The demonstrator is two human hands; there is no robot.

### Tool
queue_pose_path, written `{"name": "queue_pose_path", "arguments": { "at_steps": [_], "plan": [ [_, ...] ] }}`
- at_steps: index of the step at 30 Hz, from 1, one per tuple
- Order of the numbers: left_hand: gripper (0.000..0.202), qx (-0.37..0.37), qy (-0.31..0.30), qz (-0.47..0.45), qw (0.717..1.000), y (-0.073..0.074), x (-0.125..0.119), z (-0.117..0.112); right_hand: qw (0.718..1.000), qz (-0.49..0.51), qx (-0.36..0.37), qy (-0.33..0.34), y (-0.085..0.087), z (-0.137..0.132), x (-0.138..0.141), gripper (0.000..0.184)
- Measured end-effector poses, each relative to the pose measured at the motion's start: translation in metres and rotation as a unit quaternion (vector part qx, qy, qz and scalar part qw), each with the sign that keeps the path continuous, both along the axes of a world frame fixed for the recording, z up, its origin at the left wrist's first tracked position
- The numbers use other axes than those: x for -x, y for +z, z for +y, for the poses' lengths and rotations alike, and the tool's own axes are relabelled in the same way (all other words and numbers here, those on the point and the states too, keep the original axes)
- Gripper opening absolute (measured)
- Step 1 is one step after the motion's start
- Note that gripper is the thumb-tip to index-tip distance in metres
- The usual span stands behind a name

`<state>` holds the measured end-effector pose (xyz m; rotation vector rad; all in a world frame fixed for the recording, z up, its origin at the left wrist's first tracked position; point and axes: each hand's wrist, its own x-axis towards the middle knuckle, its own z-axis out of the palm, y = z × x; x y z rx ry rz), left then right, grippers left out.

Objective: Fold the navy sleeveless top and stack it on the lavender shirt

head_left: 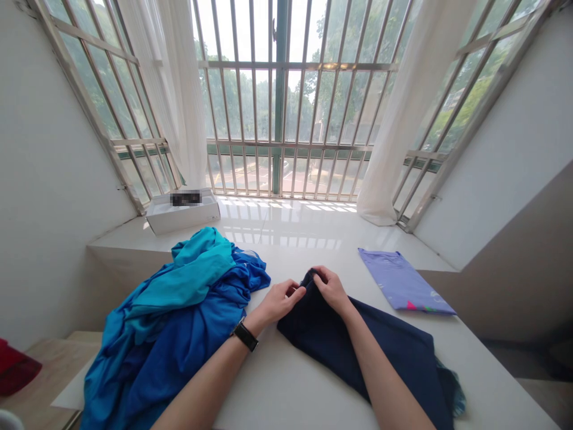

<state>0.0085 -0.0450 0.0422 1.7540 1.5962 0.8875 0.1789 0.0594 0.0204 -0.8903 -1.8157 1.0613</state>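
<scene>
Dark blue cloth [394, 352] is lying on the white table [259, 388], folded long and flat, and it is stretching from the two hands at its far end back toward the near right. The right hand [330, 289] is holding the far end of the cloth, with thumb and fingers closed on a fold. The left hand [284, 298] is pinching the same end from the left side, its thumb and finger close together at the edge. There, at the tip of the cloth, the hands are working just beside each other. A black watch [245, 334] is sitting on the left wrist. At the near right end of the cloth, a green print bit [455, 391] is peeking out. Left of the cloth, a big messy blue pile [174, 364] is lying in bumps and folds, with a teal piece [179, 283] on top. Right of the cloth, and apart from it, a purple shirt [400, 278] is lying flat and folded, showing pink and green marks. Beyond the cloth, off to the left, a white box [185, 218] is resting. Straight beyond the cloth, a barred window [280, 107] is letting in light, and white curtains [394, 131] are hanging there.
</scene>
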Motion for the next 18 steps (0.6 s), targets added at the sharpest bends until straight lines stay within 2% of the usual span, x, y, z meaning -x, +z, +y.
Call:
{"name": "queue_pose_path", "arguments": {
  "at_steps": [3,9,14,18],
  "plan": [
    [0.039,0.012,0.004,-0.016,1.000,-0.003,0.000,0.000,0.996,-0.061,-0.045,-0.039,-0.007,0.001,0.005,0.026],
    [0.019,0.008,0.019,-0.016,1.000,-0.008,0.002,0.001,0.984,-0.145,-0.074,-0.073,-0.017,0.000,0.012,0.019],
    [0.033,-0.018,0.027,0.076,0.997,-0.011,0.005,-0.003,0.974,-0.191,-0.084,-0.088,-0.021,0.000,0.011,0.016],
    [0.033,-0.037,0.027,0.150,0.988,-0.008,0.004,-0.007,0.969,-0.211,-0.092,-0.094,-0.022,0.001,0.010,0.015]
  ]
}}
